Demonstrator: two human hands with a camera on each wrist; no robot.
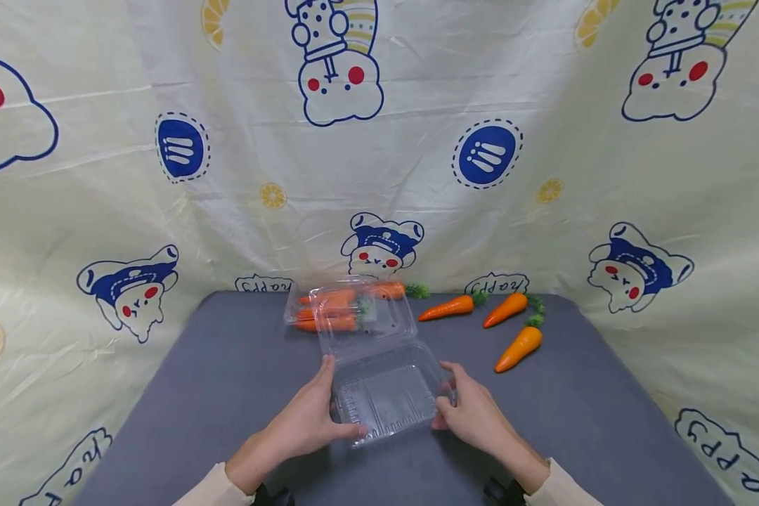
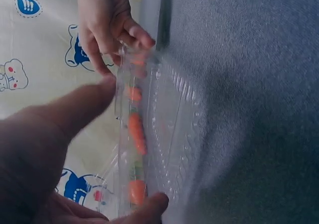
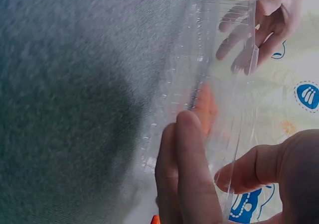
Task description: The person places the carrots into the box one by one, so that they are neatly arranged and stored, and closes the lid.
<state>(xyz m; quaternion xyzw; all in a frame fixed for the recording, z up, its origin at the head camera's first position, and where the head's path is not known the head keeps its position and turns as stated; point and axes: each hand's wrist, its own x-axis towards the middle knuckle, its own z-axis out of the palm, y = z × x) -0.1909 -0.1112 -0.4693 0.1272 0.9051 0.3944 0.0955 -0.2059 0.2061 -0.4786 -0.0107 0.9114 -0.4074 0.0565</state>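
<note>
A clear plastic clamshell box (image 1: 386, 397) is held between my two hands, its lid (image 1: 395, 334) folded back, away from me. My left hand (image 1: 303, 418) grips the left side, thumb over the near corner of the rim and fingers along the outer wall. On the opposite side my right hand (image 1: 471, 411) pinches the wall between thumb and fingers. Both wrist views show the tray (image 2: 172, 119) close over the grey cloth, thumbs at the rim and fingers around the outside. No carrot lies in the tray.
Behind the lid, a second clear box (image 1: 291, 309) with several orange carrots (image 1: 329, 323) stands at the back. Three loose carrots with green tops, one (image 1: 448, 308) farther left and another (image 1: 519, 349) nearer, lie on the grey table (image 1: 228, 393). A printed curtain (image 1: 417, 161) rises behind.
</note>
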